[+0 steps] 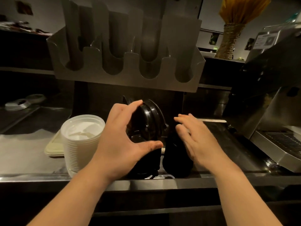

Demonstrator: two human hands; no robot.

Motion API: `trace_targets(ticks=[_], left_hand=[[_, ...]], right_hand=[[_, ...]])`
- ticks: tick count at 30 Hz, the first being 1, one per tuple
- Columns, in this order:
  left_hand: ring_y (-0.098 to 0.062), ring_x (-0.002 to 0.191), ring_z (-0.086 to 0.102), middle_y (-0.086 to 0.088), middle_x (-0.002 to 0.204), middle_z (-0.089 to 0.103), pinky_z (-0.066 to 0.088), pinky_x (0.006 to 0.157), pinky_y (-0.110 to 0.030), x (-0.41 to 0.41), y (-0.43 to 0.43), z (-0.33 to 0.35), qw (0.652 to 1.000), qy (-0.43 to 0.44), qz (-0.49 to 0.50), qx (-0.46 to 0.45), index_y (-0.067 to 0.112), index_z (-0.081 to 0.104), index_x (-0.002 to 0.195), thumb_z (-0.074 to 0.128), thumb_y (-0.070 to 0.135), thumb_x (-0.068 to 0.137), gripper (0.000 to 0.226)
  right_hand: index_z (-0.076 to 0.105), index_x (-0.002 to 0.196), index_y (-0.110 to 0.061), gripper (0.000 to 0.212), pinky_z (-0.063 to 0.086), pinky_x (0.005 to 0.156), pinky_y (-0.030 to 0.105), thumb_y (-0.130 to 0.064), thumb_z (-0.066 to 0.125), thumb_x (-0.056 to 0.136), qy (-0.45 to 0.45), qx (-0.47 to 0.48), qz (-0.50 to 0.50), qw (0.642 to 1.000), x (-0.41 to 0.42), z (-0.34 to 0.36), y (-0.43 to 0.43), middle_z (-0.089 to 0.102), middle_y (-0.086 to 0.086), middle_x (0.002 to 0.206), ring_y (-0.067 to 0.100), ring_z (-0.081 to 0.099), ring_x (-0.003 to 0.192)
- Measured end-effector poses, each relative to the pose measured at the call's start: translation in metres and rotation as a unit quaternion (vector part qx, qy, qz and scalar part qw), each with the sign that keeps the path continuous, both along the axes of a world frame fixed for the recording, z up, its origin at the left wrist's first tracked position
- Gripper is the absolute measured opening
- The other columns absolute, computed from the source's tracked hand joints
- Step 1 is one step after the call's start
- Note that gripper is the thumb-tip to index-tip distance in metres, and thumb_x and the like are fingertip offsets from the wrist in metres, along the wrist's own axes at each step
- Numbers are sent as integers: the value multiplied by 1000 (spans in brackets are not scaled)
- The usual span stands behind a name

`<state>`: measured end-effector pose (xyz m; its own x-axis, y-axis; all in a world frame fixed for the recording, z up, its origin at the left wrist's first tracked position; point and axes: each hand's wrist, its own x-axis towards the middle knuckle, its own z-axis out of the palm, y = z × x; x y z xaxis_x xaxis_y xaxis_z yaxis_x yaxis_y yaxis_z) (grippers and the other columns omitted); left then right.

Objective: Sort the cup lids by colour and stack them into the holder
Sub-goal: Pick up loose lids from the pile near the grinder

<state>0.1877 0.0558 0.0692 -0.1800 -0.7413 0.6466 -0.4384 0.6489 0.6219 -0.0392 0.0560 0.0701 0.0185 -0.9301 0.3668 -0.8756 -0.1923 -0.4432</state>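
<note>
A grey lid holder (127, 79) with several upright slots hangs above the counter; I see no lids in its slots. My left hand (118, 139) grips a tilted bunch of black lids (149, 121), fingers over the top and thumb underneath. A second stack of black lids (176, 157) lies on the counter just to the right. My right hand (193, 136), fingers spread and slightly blurred, hovers over that stack and holds nothing. A tall stack of clear white lids (81, 144) stands on the counter left of my left hand.
A cream-coloured flat lid or tray (53, 147) lies behind the white stack. An espresso machine (268, 111) with a drip grate fills the right side. A lower steel shelf at the left carries two round metal pieces (24, 101). A rope-wrapped vase (228, 39) stands at the back right.
</note>
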Motion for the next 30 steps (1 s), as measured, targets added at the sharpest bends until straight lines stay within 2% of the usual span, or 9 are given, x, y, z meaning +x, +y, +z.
trace_targets(ticks=[2, 4, 8, 12, 15, 17, 20, 24, 30], left_hand=[[4, 114, 45, 23, 116, 41, 40, 95, -7, -1, 1, 2, 1000, -21, 1, -12, 33, 43, 144, 88, 49, 58, 98], [1, 110, 44, 19, 115, 39, 40, 95, -8, -3, -1, 3, 998, -57, 5, -38, 26, 43, 146, 92, 39, 61, 100], [-1, 105, 43, 15, 118, 37, 46, 96, -16, 0, -4, 8, 989, -106, 5, -102, 15, 41, 150, 92, 28, 66, 99], [2, 106, 44, 17, 115, 37, 42, 98, -11, 16, -6, 19, 994, -74, 2, -81, 18, 38, 152, 89, 21, 70, 97], [0, 98, 50, 7, 112, 50, 44, 92, -12, 37, -8, 23, 987, 4, 77, -144, 12, 52, 141, 77, 10, 83, 63], [-9, 101, 56, 3, 112, 55, 49, 89, -18, 49, -9, 23, 979, 55, 113, -163, 11, 57, 134, 70, 5, 89, 47], [-7, 105, 60, 4, 117, 59, 49, 90, -14, 54, -6, 21, 976, 89, 110, -163, 14, 51, 138, 70, 4, 90, 53], [-1, 98, 61, 6, 110, 60, 46, 88, -9, 55, -4, 16, 977, 107, 125, -139, 15, 45, 142, 72, 9, 88, 60], [-8, 96, 62, 7, 106, 64, 49, 90, -13, 52, -6, 6, 975, 98, 137, -148, 10, 62, 124, 70, 10, 90, 35]], right_hand=[[64, 122, -35, 50, 47, 103, 28, -60, 30, 97, -189, -56, 46, 979, 16, 17, 20, 66, -21, 119, -7, 54, 120], [72, 105, -29, 54, 55, 85, 21, -66, 34, 92, -298, -40, 127, 945, 34, 35, 39, 74, -13, 100, 0, 66, 101], [75, 100, -25, 11, 59, 86, 36, -28, 67, 94, -277, -6, 134, 951, 53, 53, 45, 76, -6, 92, 9, 72, 93], [72, 99, -21, 9, 59, 83, 37, -16, 65, 95, -296, -12, 88, 951, 51, 58, 32, 77, -2, 87, 10, 74, 86], [68, 97, -27, 12, 58, 81, 30, -15, 67, 94, -263, -85, 23, 961, 38, 52, 15, 74, -6, 85, 1, 71, 83], [66, 92, -35, 20, 53, 77, 22, -15, 69, 93, -187, -69, 32, 979, 36, 41, 8, 69, -13, 83, -7, 65, 81], [67, 92, -37, 25, 49, 77, 20, -13, 68, 94, -65, -15, 72, 995, 38, 22, 1, 67, -19, 87, -5, 62, 84], [72, 108, -34, 28, 50, 92, 23, -11, 66, 95, 31, 8, 86, 996, 46, 14, 0, 69, -16, 106, 1, 61, 102], [67, 123, -34, 35, 50, 102, 29, -11, 61, 97, 119, 51, 108, 986, 52, 13, 8, 65, -14, 119, 7, 58, 115]])
